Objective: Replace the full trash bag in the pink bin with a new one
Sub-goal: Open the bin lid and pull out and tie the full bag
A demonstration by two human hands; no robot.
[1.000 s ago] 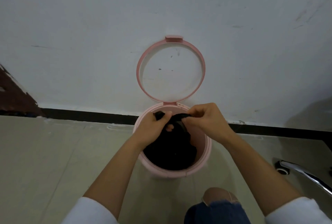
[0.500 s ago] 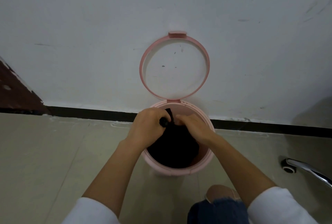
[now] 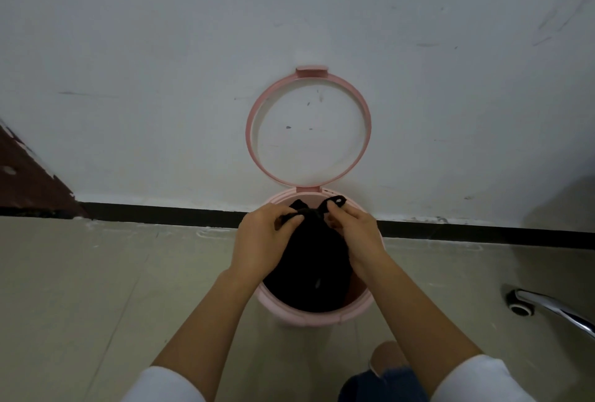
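A round pink bin [image 3: 309,316] stands on the floor against the white wall. Its pink ring lid [image 3: 254,111] is flipped up and leans on the wall. A full black trash bag [image 3: 310,276] sits inside the bin. Its gathered top is bunched at the far side of the opening. My left hand [image 3: 265,240] pinches one twisted strand of the bag's top. My right hand [image 3: 355,237] pinches the other strand, whose end [image 3: 336,201] sticks up behind my fingers. Both hands hover over the bin's mouth, close together.
A black skirting strip [image 3: 161,215] runs along the foot of the wall. A chrome chair leg with a castor [image 3: 521,305] lies at the right. My knee in torn jeans [image 3: 386,359] is below the bin. A dark brown panel [image 3: 22,179] stands at the left.
My hands drew together at the bag's top, then parted slightly. The right hand has pulled a strand end up and to the right, and the bag's neck is tighter.
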